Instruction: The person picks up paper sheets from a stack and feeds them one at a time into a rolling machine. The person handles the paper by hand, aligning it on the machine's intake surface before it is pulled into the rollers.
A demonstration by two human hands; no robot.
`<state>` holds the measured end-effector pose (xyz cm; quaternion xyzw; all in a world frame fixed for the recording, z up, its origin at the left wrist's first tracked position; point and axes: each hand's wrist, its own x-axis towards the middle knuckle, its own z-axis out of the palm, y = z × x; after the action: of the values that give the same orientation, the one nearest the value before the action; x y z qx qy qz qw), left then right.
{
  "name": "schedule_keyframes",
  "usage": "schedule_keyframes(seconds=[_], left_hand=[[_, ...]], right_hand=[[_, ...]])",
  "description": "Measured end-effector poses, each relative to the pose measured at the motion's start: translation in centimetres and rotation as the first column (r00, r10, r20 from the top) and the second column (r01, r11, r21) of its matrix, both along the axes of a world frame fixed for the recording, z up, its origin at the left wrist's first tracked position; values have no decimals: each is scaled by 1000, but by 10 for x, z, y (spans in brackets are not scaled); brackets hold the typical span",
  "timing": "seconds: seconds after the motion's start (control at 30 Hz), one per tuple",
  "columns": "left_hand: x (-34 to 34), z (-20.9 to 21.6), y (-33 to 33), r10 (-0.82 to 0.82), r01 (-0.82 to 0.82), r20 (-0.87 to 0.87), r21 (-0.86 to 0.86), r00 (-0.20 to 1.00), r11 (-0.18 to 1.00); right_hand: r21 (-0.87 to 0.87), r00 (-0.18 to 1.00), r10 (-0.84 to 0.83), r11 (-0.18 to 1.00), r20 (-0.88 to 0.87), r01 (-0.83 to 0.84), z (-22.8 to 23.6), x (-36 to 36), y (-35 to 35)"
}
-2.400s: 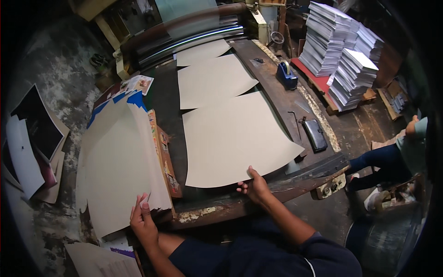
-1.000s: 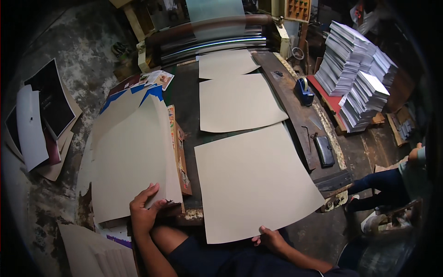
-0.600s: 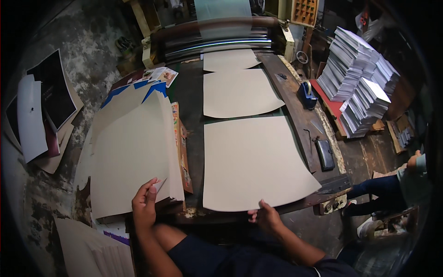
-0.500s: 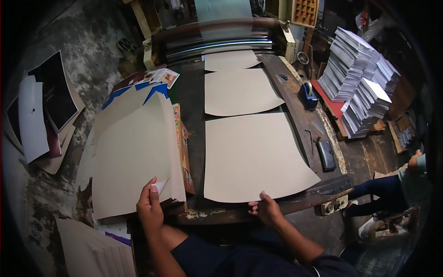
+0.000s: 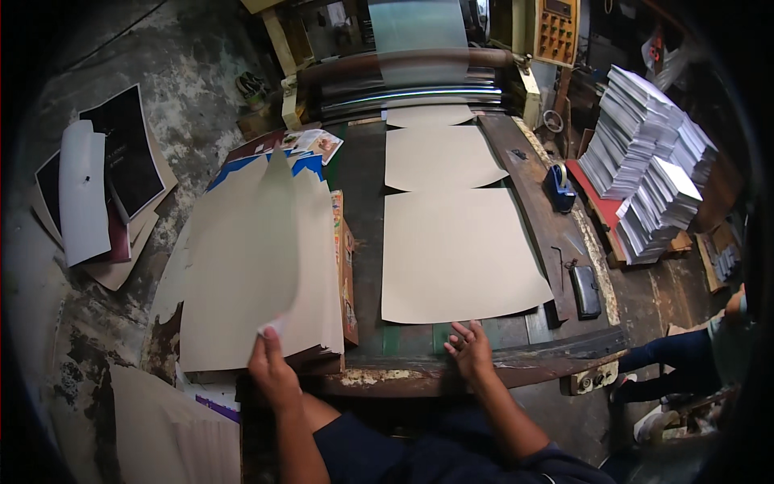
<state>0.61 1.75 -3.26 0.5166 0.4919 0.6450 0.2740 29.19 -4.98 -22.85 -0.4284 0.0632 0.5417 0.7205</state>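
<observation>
My left hand [image 5: 276, 373] pinches the near right corner of the top sheet on a stack of beige card sheets [image 5: 234, 266]. That sheet's right edge is lifted and curls over, showing a whiter underside at the corner. To the right, my right hand [image 5: 471, 352] is open with fingers apart, holding nothing, just short of the near edge of a large beige sheet [image 5: 463, 258]. Beyond it another beige sheet [image 5: 439, 157] and a third sheet [image 5: 427, 116] lie in line on the machine's table, the farthest close to the metal rollers [image 5: 411, 98].
A clear film [image 5: 419, 36] hangs over the rollers. Along the right side are a metal rail [image 5: 528, 214], a blue tape dispenser [image 5: 559, 189] and a black case [image 5: 586, 292]. Tall paper stacks [image 5: 637, 133] stand farther right, near another person's legs [image 5: 669, 351]. More sheets [image 5: 173, 427] sit at lower left.
The line of sheets has moved away toward the rollers, leaving a gap before my right hand. My left hand has raised more of the top sheet's right edge. The view has shifted slightly.
</observation>
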Motion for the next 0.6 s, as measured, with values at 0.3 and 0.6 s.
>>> schedule_keyframes(seconds=[0.3,0.6], left_hand=[[2,9,-39,-558,695,-600,-5,573,719],[-16,8,0,-198,378,-816,28,544,925]], right_hand=[[385,904,353,820,242,-423,98,18,-36],[-43,827,513,854,231,-518,35,14,-106]])
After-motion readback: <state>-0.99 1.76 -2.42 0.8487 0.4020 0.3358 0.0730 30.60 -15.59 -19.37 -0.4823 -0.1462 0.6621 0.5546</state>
